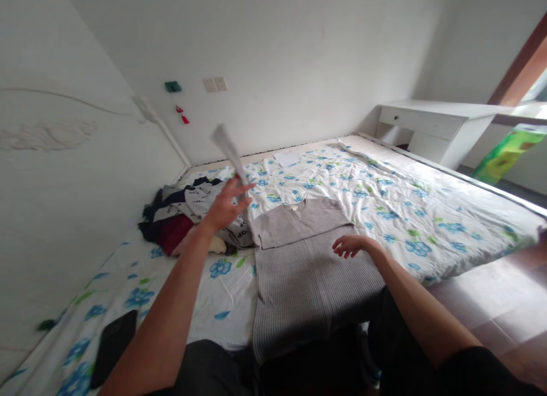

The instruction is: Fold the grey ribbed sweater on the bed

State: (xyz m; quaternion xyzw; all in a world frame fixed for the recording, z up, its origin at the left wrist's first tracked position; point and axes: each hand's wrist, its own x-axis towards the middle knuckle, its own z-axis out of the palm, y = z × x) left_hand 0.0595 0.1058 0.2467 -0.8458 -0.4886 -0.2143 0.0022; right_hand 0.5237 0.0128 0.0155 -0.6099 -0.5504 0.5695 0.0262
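A grey ribbed knit sweater point(299, 270) lies flat on the bed, its sleeves folded across the chest and its lower end hanging over the near edge. My left hand point(228, 205) is raised above the sweater's left side, gripping a thin, flat, greyish-white sheet or board point(231, 151). That piece is seen nearly edge-on and blurred, so its exact kind is unclear. Over the right part of the sweater hovers my right hand point(351, 245), holding nothing, with fingers loosely bent and apart.
Crumpled clothes point(175, 225) are heaped left of the sweater on the flowered bedsheet point(405, 213). A dark phone-like slab point(113, 345) lies near my left forearm. White paper point(286, 158) rests toward the wall. A white desk point(431, 119) stands at the far right.
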